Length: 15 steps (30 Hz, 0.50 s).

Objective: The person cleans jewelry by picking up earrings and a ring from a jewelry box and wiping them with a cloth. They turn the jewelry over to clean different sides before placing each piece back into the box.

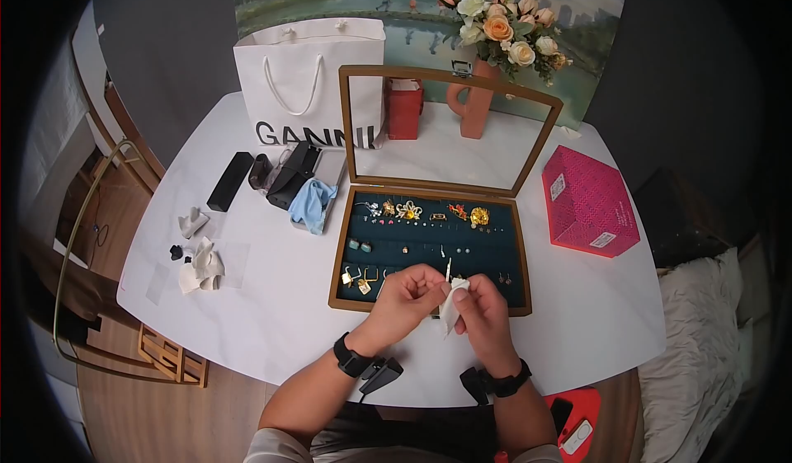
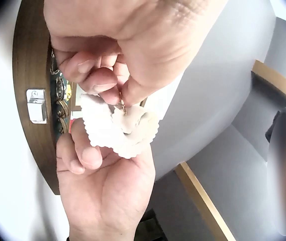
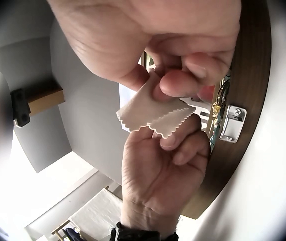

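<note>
Both hands meet over the front edge of a wooden jewelry case (image 1: 431,191), whose glass lid stands raised. The left hand (image 1: 402,302) pinches a small gold-coloured piece (image 2: 123,104) between thumb and fingertips. Fingers of the right hand (image 1: 485,313) grip a cream cloth (image 1: 451,308) with a zigzag edge, folded around part of that piece. In the left wrist view the cloth (image 2: 114,129) lies against the gold piece; in the right wrist view the cloth (image 3: 155,113) hides it. Earrings and brooches (image 1: 408,210) sit in rows on the case's dark green lining.
Left of the case are a black case (image 1: 293,174), a blue cloth (image 1: 312,205), a long black box (image 1: 230,181) and crumpled cream cloths (image 1: 201,267). Behind stand a white paper bag (image 1: 309,75), a red box (image 1: 404,110) and a flower vase (image 1: 478,104). A pink box (image 1: 589,202) is at right.
</note>
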Motion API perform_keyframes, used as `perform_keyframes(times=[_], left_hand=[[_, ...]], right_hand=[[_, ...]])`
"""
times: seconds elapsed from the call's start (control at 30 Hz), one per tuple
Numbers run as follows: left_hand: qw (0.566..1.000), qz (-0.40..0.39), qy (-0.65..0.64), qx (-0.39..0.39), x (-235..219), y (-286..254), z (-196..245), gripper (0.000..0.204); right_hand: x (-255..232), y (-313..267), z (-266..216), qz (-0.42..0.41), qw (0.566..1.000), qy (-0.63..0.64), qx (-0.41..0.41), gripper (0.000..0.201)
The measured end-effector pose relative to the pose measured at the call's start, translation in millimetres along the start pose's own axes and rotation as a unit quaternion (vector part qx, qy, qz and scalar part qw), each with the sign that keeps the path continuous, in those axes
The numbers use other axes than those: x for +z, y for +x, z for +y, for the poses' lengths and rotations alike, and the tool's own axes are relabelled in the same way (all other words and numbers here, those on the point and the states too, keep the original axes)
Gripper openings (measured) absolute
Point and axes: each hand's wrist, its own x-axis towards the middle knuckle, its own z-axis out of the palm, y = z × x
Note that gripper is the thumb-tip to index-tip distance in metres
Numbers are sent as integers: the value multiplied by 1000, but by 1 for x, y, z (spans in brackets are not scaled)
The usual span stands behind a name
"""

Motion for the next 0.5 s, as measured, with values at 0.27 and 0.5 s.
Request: perform_keyframes(times=[0.27,0.5], left_hand=[[1000,8,-19,15,-2,2,-3,7],[999,15,-26,23,-5,2,-8,9]], right_hand=[[1,-1,0,-10,1000,4,2,21],[1,-1,-2,-28,1000,10,9,20]])
